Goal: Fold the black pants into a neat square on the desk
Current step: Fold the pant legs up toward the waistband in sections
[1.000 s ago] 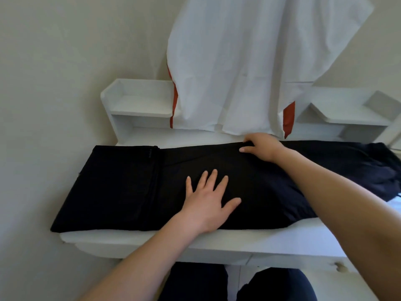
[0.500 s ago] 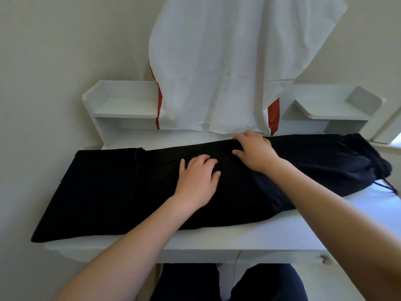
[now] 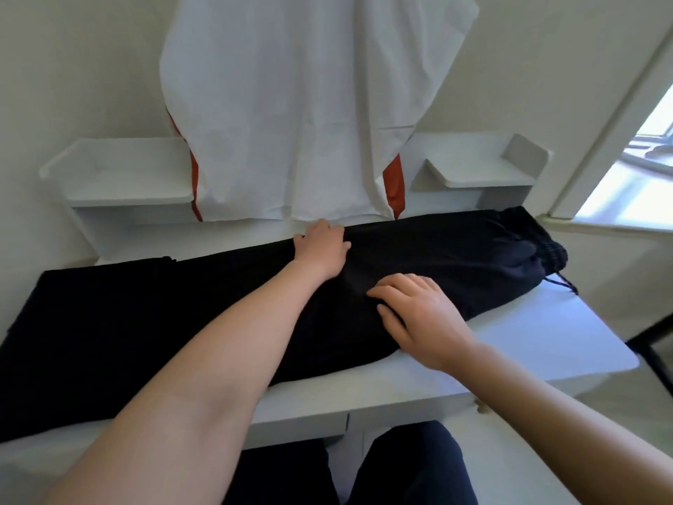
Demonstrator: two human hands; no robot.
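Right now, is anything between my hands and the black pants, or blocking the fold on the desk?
Nothing visible. The left hand and right hand already touch the black pants on the white desk. The hanging white garment ends behind them, not over them.

Black pants (image 3: 455,249), white desk (image 3: 546,337), white cloth (image 3: 291,103) with orange-red stripes.

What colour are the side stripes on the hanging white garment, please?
Orange-red stripes, head view.
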